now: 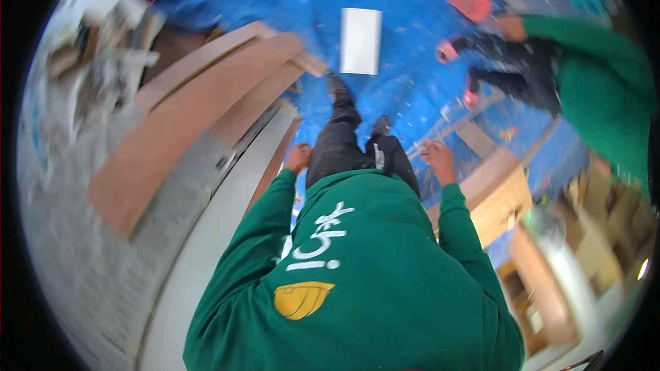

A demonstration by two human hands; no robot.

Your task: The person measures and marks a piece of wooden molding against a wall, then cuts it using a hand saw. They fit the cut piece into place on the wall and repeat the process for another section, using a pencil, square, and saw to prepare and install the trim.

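Note:
My left hand (299, 158) hangs beside my left thigh, close to the edge of a long white-topped board (213, 223). Its fingers are mostly hidden against the trousers. Off my right thigh, my right hand (438, 158) hangs with its fingers partly curled. Motion blur hides whether anything is in it. Below that hand, thin wooden strips and boards (491, 175) lie on a blue tarp (405, 34). A flat white rectangular panel (361, 41) rests on the tarp ahead of my feet.
Long brown boards (185, 124) lie at the left, reaching near my left foot. Another person in a green top (605, 89) bends at the right, beside a pink object (469, 2). Blurred wood pieces (543, 282) stand at the lower right, and clutter (103, 62) fills the far left.

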